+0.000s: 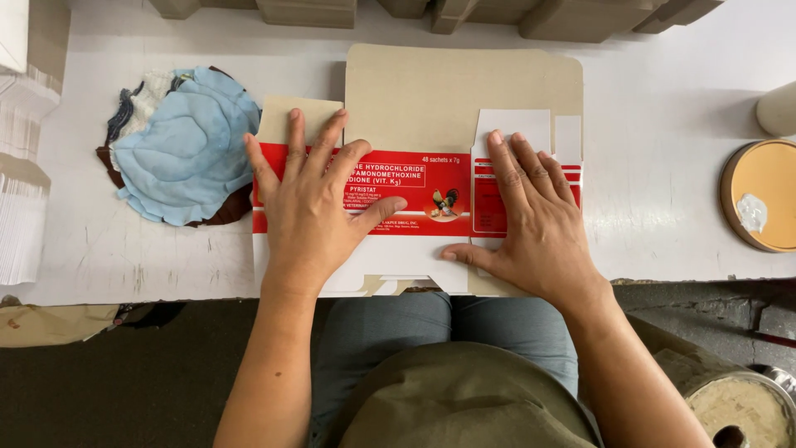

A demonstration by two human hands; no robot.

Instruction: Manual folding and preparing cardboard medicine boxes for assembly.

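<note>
A flattened red-and-white printed carton [431,187] with a brown unprinted flap at its far side lies on the white table [672,199], near the front edge. My left hand [311,207] lies flat on the carton's left part, fingers spread and thumb pointing right. My right hand [526,220] presses flat on the carton's right part, fingers together and thumb stretched left along the lower white strip. Both palms rest on the cardboard; neither hand grips anything.
A pile of cloth pieces, light blue on top [186,145], sits left of the carton. A round yellow lid with a white blob [763,195] lies at the right edge. White stacks [21,224] stand at far left. Brown cardboard stacks [431,12] line the back.
</note>
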